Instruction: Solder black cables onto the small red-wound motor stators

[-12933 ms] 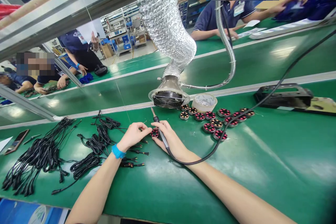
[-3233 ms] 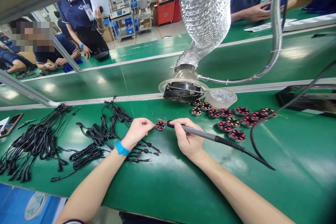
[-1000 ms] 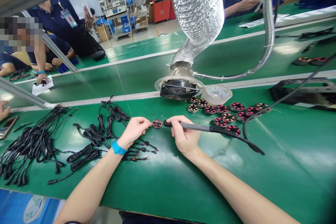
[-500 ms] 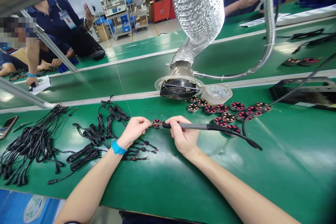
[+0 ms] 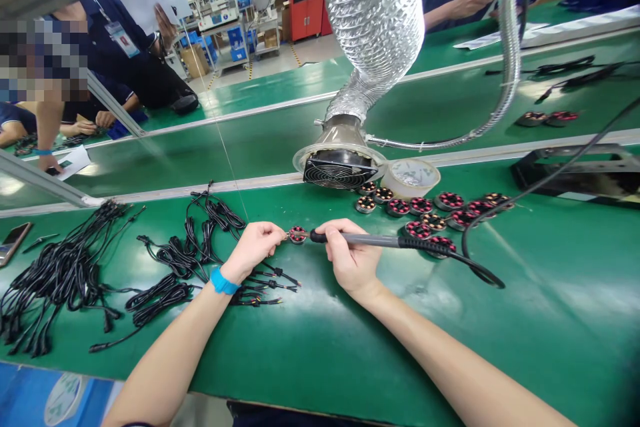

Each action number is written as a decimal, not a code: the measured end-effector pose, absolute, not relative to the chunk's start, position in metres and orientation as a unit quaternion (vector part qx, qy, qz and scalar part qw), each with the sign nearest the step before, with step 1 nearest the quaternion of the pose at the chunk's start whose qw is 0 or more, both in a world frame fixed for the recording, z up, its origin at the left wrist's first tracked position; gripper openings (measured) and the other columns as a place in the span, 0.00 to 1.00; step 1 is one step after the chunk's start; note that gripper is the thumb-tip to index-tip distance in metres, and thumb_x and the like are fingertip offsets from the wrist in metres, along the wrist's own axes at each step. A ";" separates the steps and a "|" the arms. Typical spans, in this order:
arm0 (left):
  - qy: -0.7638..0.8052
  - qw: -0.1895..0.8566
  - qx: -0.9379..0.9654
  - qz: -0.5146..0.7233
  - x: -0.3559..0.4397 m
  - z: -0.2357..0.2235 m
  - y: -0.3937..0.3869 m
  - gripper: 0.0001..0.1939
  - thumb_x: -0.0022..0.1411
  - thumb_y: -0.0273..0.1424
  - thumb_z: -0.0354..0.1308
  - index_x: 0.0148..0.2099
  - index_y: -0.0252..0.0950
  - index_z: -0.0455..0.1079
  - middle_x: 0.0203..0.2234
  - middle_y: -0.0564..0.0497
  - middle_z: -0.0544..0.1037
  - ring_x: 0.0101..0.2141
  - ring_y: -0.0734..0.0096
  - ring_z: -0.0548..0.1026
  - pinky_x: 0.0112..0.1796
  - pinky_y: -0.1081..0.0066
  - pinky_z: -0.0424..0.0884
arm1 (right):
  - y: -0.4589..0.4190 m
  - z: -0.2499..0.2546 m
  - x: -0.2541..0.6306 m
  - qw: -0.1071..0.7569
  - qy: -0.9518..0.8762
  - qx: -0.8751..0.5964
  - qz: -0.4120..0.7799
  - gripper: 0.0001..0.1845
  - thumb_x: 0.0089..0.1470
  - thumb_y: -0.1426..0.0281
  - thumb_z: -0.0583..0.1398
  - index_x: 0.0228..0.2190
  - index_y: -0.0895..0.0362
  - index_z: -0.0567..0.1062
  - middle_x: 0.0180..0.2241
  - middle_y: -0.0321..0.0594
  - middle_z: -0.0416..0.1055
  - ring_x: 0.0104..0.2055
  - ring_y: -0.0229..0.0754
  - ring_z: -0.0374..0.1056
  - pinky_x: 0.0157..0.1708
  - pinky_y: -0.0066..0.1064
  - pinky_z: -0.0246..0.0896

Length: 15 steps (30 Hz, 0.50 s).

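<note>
Twelve wound rings can be counted in a group on the table, some partly hidden; one single ring is seen between the left hand and the right hand, and two distant rings are made out beyond. One soldering iron, one phone, one extraction fan and one tape roll beside the group are counted. The black cables are too tangled to be numbered.

Soldering iron: grey barrel, black cord, near level, tip leftward over round coil. Coil pink-and-black, face up, nearer green bench's back edge than front. Thin lead at left rim, blurred.
</note>
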<state>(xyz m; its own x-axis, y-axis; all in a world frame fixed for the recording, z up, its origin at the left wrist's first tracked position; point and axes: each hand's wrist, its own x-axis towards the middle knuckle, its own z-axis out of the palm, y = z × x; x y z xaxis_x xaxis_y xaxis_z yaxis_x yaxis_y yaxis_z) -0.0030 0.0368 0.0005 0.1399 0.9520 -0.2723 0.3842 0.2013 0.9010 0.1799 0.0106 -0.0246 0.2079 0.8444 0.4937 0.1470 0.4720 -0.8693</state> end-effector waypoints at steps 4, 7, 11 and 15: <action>0.591 0.501 0.565 0.284 -0.003 0.000 0.037 0.10 0.53 0.34 0.57 0.30 0.32 0.73 0.14 0.57 0.65 0.18 0.79 0.60 0.22 0.76 0.55 | 0.010 -0.025 0.180 0.641 -0.567 -0.439 0.273 0.14 0.60 0.65 0.55 0.27 0.56 0.75 0.17 0.35 0.66 0.21 0.38 0.66 0.21 0.29 0.61; 0.588 0.502 0.566 0.284 -0.003 0.000 0.037 0.10 0.53 0.34 0.57 0.29 0.32 0.73 0.14 0.57 0.65 0.18 0.79 0.61 0.22 0.76 0.55 | 0.010 -0.025 0.179 0.641 -0.571 -0.435 0.271 0.14 0.60 0.65 0.55 0.27 0.56 0.75 0.18 0.35 0.67 0.22 0.38 0.67 0.22 0.29 0.61; 0.589 0.502 0.567 0.282 -0.003 0.002 0.036 0.10 0.53 0.34 0.57 0.29 0.32 0.72 0.14 0.57 0.65 0.18 0.79 0.60 0.22 0.76 0.54 | 0.010 -0.023 0.179 0.638 -0.576 -0.434 0.269 0.14 0.60 0.66 0.55 0.26 0.56 0.75 0.18 0.35 0.67 0.23 0.39 0.68 0.23 0.29 0.62; 0.588 0.499 0.571 0.282 -0.003 0.002 0.036 0.10 0.53 0.34 0.58 0.30 0.31 0.73 0.14 0.57 0.65 0.18 0.79 0.61 0.22 0.76 0.55 | 0.010 -0.022 0.179 0.636 -0.576 -0.436 0.271 0.14 0.60 0.65 0.55 0.26 0.56 0.75 0.18 0.35 0.67 0.23 0.39 0.68 0.23 0.30 0.63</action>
<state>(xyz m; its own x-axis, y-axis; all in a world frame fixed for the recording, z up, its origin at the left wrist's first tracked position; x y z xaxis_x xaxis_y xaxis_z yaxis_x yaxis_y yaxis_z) -0.0029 0.0356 0.0025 0.1501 0.9528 -0.2639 0.3900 0.1882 0.9014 0.1786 0.0098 -0.0223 0.1903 0.8466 0.4970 0.1577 0.4733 -0.8667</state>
